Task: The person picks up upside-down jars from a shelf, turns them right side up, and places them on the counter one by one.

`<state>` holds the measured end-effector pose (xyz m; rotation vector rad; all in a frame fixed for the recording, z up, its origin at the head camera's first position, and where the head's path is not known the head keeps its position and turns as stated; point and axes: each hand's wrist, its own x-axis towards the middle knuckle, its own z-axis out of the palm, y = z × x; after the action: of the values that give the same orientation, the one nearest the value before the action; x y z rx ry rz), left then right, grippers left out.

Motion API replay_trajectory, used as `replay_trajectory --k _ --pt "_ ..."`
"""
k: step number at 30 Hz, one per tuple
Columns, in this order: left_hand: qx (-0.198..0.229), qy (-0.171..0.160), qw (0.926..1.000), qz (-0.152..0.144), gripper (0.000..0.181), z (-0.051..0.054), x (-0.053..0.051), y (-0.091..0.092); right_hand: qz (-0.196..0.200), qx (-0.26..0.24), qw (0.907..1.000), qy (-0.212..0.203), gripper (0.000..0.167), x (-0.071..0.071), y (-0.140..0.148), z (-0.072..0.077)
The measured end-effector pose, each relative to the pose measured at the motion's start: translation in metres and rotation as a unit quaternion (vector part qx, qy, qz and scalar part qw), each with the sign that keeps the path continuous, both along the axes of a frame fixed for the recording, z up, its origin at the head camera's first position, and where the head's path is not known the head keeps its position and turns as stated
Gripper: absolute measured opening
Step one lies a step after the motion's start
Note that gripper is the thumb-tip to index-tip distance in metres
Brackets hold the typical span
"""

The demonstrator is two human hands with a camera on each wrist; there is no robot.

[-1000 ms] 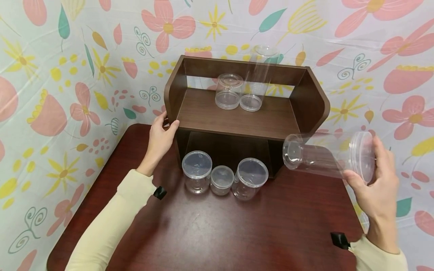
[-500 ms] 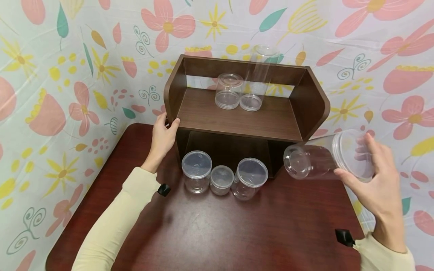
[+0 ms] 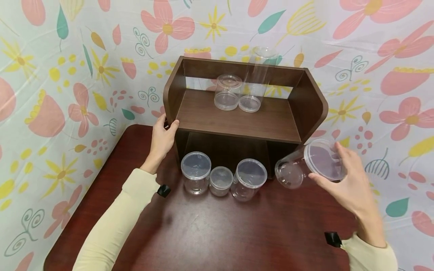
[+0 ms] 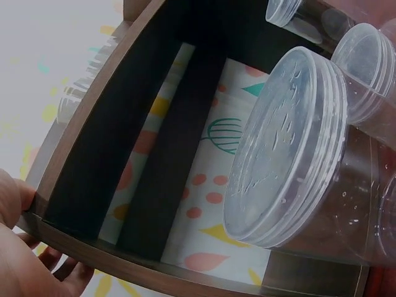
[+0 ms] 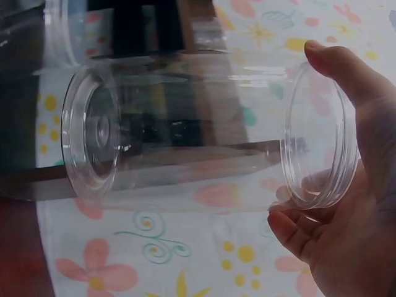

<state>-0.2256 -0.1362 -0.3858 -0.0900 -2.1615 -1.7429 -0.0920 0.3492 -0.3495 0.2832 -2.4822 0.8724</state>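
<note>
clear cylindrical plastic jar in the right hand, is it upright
No, the clear cylindrical plastic jar is tilted well over, gripped at its lidded end by the right hand.

Indoor nook, floral cloth walls (image 3: 133, 15)

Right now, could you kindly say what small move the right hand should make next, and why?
Perhaps tip the held jar upright: the right hand grips its lidded end, and it tilts with its base toward the nearest jar on the table, which stands upright.
</note>
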Motion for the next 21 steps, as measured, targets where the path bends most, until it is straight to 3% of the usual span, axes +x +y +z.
replay_trajectory --k 7,14,21 --pt "0.024 -0.016 0.9995 -0.014 0.041 0.004 0.003 0.002 0.027 0.001 0.9996 0.0 0.106 -0.007 -0.007 -0.022" --pt "0.016 -0.028 0.9994 -0.016 0.041 0.031 0.023 0.01 0.025 0.009 0.9995 -0.016 0.108 -0.01 -0.008 -0.04" --pt "0.014 -0.027 0.9994 -0.018 0.042 0.032 0.025 0.009 0.026 0.013 0.9984 -0.049 0.111 -0.011 -0.011 -0.059"
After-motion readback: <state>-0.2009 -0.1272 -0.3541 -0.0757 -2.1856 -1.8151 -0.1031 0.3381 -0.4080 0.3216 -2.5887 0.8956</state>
